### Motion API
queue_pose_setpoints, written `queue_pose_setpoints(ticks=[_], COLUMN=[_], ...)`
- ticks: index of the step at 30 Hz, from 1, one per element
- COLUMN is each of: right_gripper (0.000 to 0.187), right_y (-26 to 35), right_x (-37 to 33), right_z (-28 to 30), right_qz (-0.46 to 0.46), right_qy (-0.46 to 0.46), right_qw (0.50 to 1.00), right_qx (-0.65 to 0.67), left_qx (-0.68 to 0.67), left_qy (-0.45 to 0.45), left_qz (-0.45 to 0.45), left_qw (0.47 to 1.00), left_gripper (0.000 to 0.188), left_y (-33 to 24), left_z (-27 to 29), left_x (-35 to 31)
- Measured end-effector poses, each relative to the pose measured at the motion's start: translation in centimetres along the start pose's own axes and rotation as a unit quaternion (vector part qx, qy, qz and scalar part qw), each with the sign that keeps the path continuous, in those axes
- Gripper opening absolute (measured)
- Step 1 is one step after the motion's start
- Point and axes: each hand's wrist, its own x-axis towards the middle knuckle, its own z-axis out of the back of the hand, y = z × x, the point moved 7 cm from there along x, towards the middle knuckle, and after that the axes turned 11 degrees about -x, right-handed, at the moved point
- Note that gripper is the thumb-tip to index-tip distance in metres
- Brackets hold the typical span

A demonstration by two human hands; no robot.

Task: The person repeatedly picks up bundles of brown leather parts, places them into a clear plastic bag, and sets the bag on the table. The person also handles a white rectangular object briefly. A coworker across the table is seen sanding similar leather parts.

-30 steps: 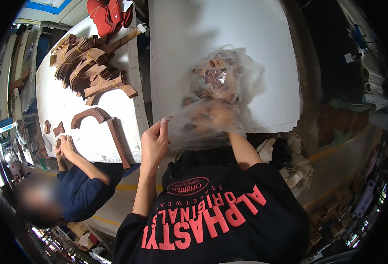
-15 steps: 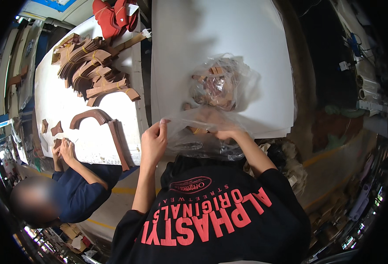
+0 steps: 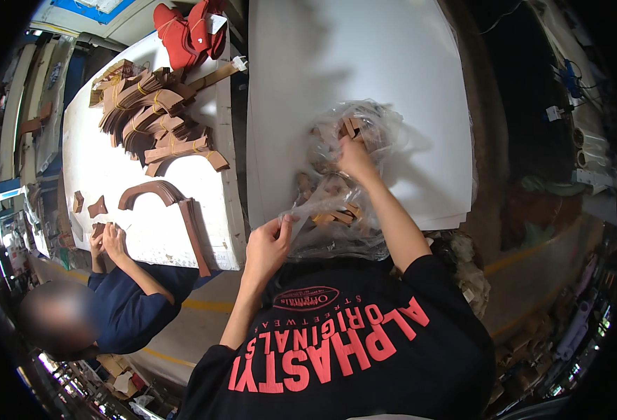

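A clear plastic bag [image 3: 385, 119] holding tan and brown cut pieces [image 3: 350, 127] rests on the white table. My right hand [image 3: 356, 159] is at its mouth, fingers curled down against the pieces; the fingertips are hidden. Closer to my body, another clear plastic bag [image 3: 308, 245] lies near the table edge, with several tan pieces [image 3: 347, 215] inside. My left hand [image 3: 270, 243] pinches the upper left rim of this near bag between thumb and fingers, pulling the film taut.
Beyond a gap on the left, a second white table [image 3: 154, 241] carries banded stacks of brown strips [image 3: 154, 115], a curved brown stack [image 3: 153, 190] and red pieces [image 3: 188, 35]. A co-worker's hands [image 3: 112, 238] handle a small brown piece there. Crumpled plastic [image 3: 462, 269] lies at right.
My right hand has come out of the near bag and moved forward to the pieces in the far bag. My left hand, still pinching the near bag, has shifted right and toward my body.
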Motion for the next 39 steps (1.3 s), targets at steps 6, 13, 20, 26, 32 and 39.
queue_pose_setpoints(ticks=[6, 13, 20, 26, 32, 39], right_gripper=[0.031, 0.065, 0.079, 0.079, 0.056, 0.051], right_y=[4.7, -4.2, -2.6, -2.8, -2.9, -3.9], right_x=[-1.9, -0.2, -2.8, -1.8, 1.0, 2.8], right_z=[-3.5, -1.7, -4.7, -6.1, -1.9, -2.0], right_qz=[0.136, -0.03, 0.075, 0.079, 0.086, 0.135], right_qy=[0.131, 0.127, 0.047, 0.068, 0.07, 0.02], right_qw=[0.977, 0.959, 0.921, 0.945, 0.97, 0.936], right_qx=[0.102, -0.251, -0.38, -0.309, -0.218, -0.325], left_qx=[0.026, 0.014, 0.068, 0.073, 0.068, 0.078], left_qy=[0.011, 0.03, 0.039, 0.041, 0.036, 0.045], left_qz=[0.025, 0.049, 0.036, 0.033, 0.021, 0.031], left_qw=[0.999, 0.998, 0.996, 0.996, 0.997, 0.995], left_gripper=[0.039, 0.038, 0.039, 0.039, 0.04, 0.04], left_y=[1.4, 0.0, 0.7, 0.6, 0.6, 0.6], left_z=[0.0, 0.3, 0.1, 0.3, 0.5, 0.6], left_x=[0.5, 0.8, 1.1, 1.0, 1.1, 1.2])
